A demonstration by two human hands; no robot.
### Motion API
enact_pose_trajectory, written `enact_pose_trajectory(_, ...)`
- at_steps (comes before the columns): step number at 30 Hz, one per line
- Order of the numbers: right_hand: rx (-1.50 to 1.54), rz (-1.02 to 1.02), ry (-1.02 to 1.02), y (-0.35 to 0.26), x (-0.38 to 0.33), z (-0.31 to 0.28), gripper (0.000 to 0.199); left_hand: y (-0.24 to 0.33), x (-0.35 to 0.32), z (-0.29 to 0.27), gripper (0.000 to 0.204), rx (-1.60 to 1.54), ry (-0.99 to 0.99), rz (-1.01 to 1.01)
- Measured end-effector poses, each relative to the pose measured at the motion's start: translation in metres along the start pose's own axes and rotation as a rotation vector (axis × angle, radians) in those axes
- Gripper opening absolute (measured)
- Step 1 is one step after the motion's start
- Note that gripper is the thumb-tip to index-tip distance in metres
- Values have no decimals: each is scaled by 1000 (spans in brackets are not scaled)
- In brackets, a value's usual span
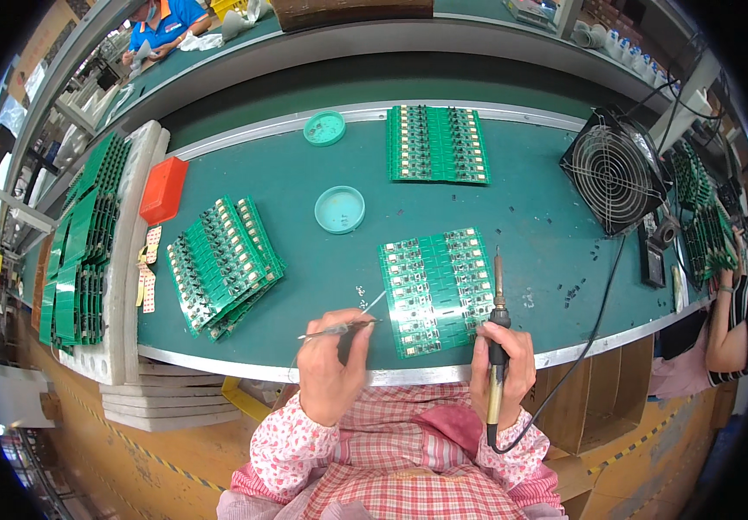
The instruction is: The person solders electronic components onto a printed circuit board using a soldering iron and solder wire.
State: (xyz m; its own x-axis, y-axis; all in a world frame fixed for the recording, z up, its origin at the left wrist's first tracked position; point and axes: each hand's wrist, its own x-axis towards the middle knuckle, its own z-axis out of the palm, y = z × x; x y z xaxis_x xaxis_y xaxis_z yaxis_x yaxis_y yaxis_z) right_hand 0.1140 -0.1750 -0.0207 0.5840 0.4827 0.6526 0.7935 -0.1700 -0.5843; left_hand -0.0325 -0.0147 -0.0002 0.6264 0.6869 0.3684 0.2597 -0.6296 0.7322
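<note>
My right hand (517,360) grips a soldering iron (497,351), tip directed away from me; my left hand (329,368) pinches a slim metal tool (320,333). The circuit-board panel (440,295) lies between and ahead of both sets of fingers, long axis running away from me, its near right corner closest to the right fingers. Beneath it extends the green bench top (287,173); beyond, a fan (614,169) stands ahead-right, a co-worker (166,28) sits far ahead-left.

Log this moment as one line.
nearest circuit board: on green bench | left hand: holding slim pointed tool | right hand: holding soldering iron, tip right of board
</note>
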Motion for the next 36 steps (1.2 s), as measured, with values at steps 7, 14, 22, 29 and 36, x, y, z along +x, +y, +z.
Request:
enact_pose_trajectory(7,47,-7,18,0,0,-2,28,7,2,16,16,-4,-85,51)
enact_pose_trajectory(14,54,-6,-11,1,-1,-3,29,9,5,19,17,19,-71,78)
enact_pose_trajectory(22,57,-21,-17,2,-1,-3,30,11,6,20,18,51,-68,110)
enact_pose_trajectory(29,140,40,-17,-1,0,-7,24,10,5,20,18,54,-62,119)
enact_pose_trajectory(36,605,411,-48,-17,-10,-21,19,10,6,20,19,44,-63,128)
